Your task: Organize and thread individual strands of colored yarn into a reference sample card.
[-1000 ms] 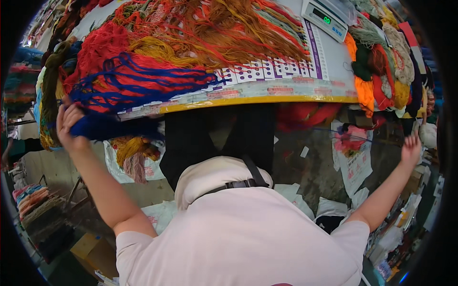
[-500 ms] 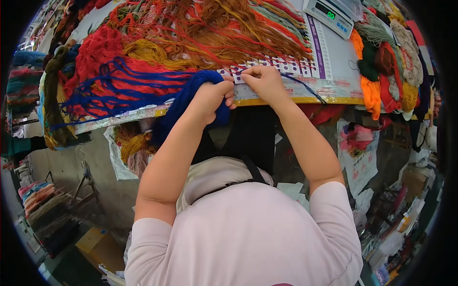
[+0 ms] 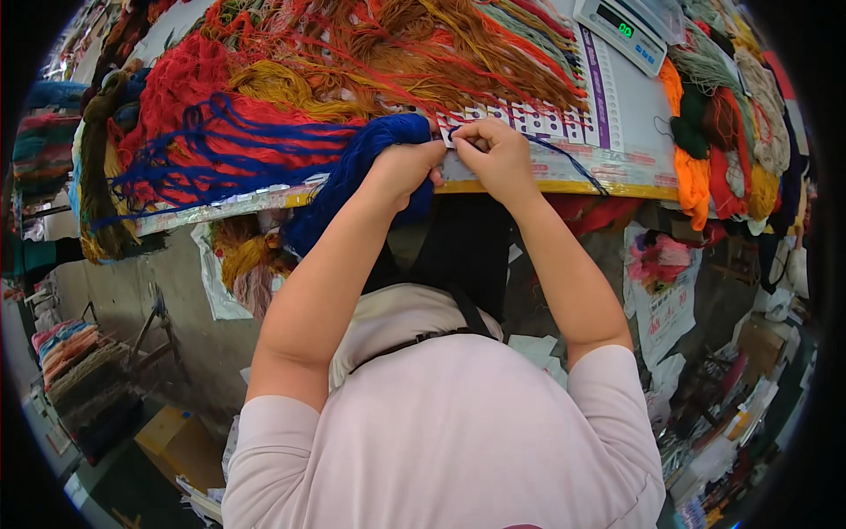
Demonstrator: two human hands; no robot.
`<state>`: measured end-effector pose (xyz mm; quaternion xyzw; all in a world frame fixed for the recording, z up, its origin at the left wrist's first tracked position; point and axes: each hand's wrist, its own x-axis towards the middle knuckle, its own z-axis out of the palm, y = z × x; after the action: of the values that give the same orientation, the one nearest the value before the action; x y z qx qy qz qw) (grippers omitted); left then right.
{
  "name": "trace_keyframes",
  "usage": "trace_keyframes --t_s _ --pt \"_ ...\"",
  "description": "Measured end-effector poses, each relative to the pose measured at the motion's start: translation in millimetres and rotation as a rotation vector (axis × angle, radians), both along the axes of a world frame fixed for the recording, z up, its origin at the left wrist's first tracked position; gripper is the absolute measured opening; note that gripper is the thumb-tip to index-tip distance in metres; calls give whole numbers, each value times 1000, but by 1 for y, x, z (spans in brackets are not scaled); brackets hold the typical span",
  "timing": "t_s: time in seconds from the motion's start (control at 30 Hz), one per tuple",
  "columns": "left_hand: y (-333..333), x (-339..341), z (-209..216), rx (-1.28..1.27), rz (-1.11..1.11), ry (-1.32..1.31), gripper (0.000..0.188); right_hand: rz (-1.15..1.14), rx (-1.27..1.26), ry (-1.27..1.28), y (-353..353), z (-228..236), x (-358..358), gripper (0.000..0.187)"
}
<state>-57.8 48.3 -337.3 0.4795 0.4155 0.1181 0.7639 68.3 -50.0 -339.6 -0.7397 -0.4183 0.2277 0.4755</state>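
Observation:
A thick hank of blue yarn (image 3: 370, 150) hangs over the table's front edge, its loose strands fanned out to the left. My left hand (image 3: 407, 174) is closed at the hank's right end, thumb toward a small white card (image 3: 446, 130) with a purple mark. Close beside it, my right hand (image 3: 495, 157) pinches with thumb and forefinger at the card's right side, where blue yarn passes. A tail of blue yarn (image 3: 573, 160) runs out to the right from behind this hand. The fingertips partly hide the card and the yarn's path through it.
Red, mustard and brown yarn (image 3: 370, 62) covers the table beyond my hands. A row of punched white cards (image 3: 551, 119) holds strands beside a purple-striped strip (image 3: 602, 97). A digital scale (image 3: 621, 33) stands at the back right. Orange and other hanks (image 3: 693, 189) hang off the right edge.
Both hands have shifted slightly to the right, and the left hand has turned, its fingers now nearer the card. The right hand's pinch stays next to the card.

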Motion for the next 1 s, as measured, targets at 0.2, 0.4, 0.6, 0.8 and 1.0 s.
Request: trace_keyframes --t_s 0.2,0.4,0.6,0.8,1.0 --pt "1 4 0 -8 -92 241 25 116 107 -7 -6 -7 7 16" --pt "1 5 3 -38 -65 190 18 75 -37 261 -4 -14 10 20" --pt "39 -33 35 -133 399 -247 9 81 -35 -144 -4 -3 3 14" --pt "56 -44 43 -321 341 -468 9 93 -83 -556 -6 10 -3 11" --pt "37 -24 36 -199 -8 -467 15 153 -12 -168 2 19 2 9"
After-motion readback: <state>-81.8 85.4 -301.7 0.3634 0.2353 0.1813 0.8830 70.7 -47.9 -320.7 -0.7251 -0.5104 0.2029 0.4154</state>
